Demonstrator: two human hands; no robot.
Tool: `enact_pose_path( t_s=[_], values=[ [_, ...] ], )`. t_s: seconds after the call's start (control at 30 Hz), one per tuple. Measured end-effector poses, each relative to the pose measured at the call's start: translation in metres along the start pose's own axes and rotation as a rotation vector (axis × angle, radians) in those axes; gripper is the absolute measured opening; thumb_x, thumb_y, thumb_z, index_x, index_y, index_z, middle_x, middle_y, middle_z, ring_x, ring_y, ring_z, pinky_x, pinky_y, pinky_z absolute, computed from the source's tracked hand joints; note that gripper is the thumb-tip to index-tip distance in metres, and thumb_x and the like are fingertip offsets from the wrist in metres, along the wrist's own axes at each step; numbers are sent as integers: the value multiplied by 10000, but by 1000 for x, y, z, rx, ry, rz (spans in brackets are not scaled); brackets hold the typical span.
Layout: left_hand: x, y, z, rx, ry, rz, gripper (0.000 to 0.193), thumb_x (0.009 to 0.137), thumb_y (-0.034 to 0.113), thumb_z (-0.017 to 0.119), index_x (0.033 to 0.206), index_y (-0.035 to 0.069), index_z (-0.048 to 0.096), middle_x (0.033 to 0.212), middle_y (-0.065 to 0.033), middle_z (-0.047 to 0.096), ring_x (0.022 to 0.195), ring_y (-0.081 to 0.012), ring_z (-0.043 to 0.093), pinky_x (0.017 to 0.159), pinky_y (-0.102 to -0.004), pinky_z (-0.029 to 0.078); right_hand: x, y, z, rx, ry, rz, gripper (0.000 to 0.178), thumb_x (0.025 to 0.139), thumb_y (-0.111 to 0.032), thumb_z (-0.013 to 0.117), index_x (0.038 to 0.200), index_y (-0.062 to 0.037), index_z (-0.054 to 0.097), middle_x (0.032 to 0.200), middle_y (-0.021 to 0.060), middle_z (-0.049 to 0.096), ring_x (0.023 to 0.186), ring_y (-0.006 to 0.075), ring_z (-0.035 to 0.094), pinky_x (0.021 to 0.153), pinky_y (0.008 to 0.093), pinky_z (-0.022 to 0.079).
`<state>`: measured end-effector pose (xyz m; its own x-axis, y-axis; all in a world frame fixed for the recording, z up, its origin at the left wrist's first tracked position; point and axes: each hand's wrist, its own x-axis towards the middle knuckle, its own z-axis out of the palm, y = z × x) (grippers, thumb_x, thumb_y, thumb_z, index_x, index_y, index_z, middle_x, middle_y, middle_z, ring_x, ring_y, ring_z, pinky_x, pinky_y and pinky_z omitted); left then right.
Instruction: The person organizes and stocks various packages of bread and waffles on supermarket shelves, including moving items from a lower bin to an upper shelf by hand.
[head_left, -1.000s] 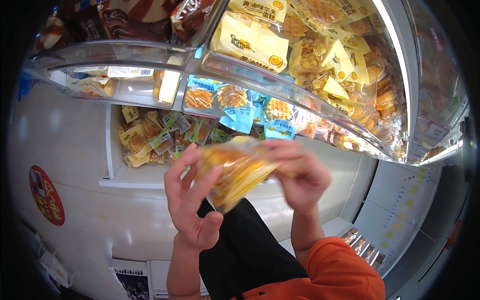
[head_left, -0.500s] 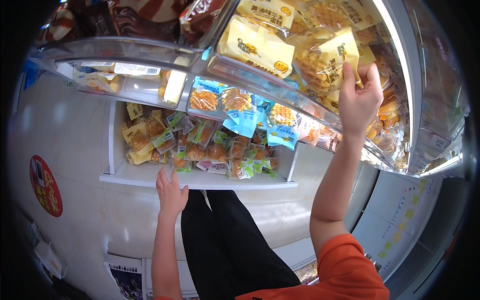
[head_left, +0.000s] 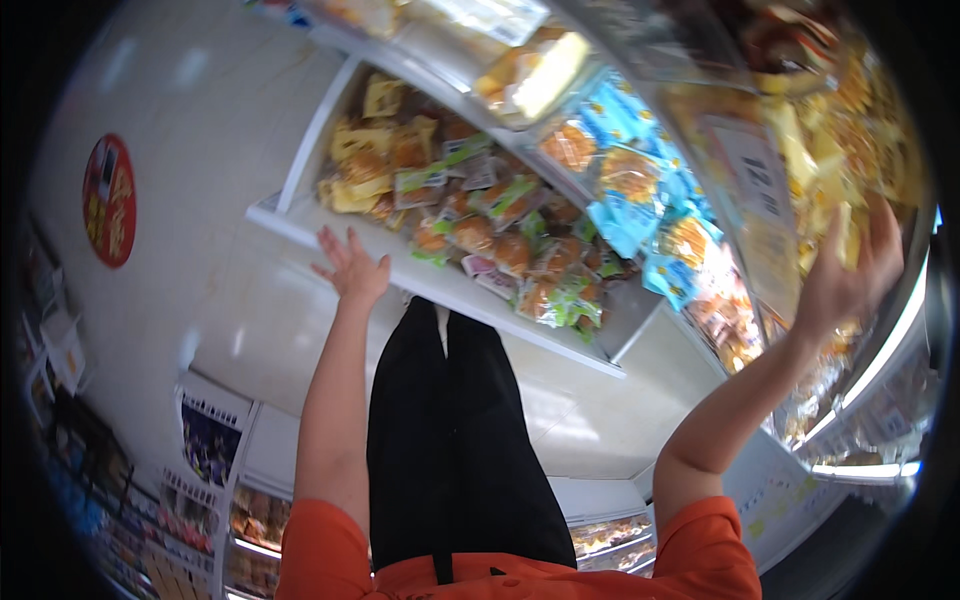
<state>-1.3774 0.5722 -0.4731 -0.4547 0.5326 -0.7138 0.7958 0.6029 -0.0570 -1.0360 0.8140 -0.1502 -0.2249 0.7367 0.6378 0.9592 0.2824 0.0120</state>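
My left hand (head_left: 355, 268) is spread wide beside the front edge of a white pull-out drawer (head_left: 440, 288), with nothing in it. Wrapped buns (head_left: 475, 235) in clear and green packets fill this drawer, with yellow packets (head_left: 360, 155) at its left end. At the upper right my right hand (head_left: 852, 270) reaches into a shelf bin of yellow waffle packets (head_left: 840, 140). Its fingers are apart and somewhat blurred, and no packet shows gripped in them.
Blue waffle packets (head_left: 635, 215) stand in a lower shelf row above the drawer. A price card (head_left: 752, 165) fronts the upper bin. A red round floor sticker (head_left: 108, 200) lies at left, and stocked shelves (head_left: 255, 525) stand behind me.
The view has turned, so the shelves now slant down to the right. My right hand has gone from pinching a yellow waffle packet to fingers apart. My left hand's fingers have spread.
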Motion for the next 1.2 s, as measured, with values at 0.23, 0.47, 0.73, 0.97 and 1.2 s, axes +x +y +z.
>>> enact_pose_path(
  t_s=[0.23, 0.47, 0.73, 0.97, 1.2],
  values=[
    [10, -25, 10, 33, -151, 264, 1007, 738, 647, 600, 1464, 96, 172, 1516, -198, 32, 1371, -461, -132, 1048, -675, 103, -159, -203, 80, 977, -440, 482, 130, 814, -6, 640, 939, -7, 601, 829, 84, 611, 675, 169, 587, 621, 277, 468],
    [17, -20, 0, 120, -271, 249, 1076, 709, 709, 580, 1473, 114, 111, 1498, -233, 19, 1368, -469, -89, 1038, -682, 140, -307, -335, 283, 1047, -1588, 1234, 465, 910, -372, 566, 1171, 8, 512, 1077, 161, 582, 864, 221, 590, 742, 356, 498],
    [21, -9, -6, 191, -254, 354, 987, 755, 562, 627, 1468, 118, 110, 1491, -239, -48, 1357, -483, -122, 1031, -683, 169, -385, -379, 392, 1380, -941, 2316, 364, 909, -209, 589, 1243, -116, 480, 1138, 115, 531, 955, 255, 561, 744, 383, 539],
    [14, -18, -17, 73, -368, 233, 945, 777, 639, 555, 1475, 128, 174, 1527, -194, -32, 1387, -424, -144, 1080, -627, 110, -283, -338, 228, 1614, -1158, 1813, 265, 883, -104, 609, 1108, 9, 527, 1101, 105, 569, 1017, 204, 563, 895, 367, 492],
    [33, -31, 17, -57, -291, 521, 912, 775, 623, 552, 1458, 109, 235, 1523, -209, -18, 1385, -435, -125, 1078, -630, 108, -229, -238, 123, 1963, -784, 1656, 426, 781, -18, 667, 1172, 6, 500, 1076, 91, 621, 955, 188, 622, 827, 322, 510]
  ],
)
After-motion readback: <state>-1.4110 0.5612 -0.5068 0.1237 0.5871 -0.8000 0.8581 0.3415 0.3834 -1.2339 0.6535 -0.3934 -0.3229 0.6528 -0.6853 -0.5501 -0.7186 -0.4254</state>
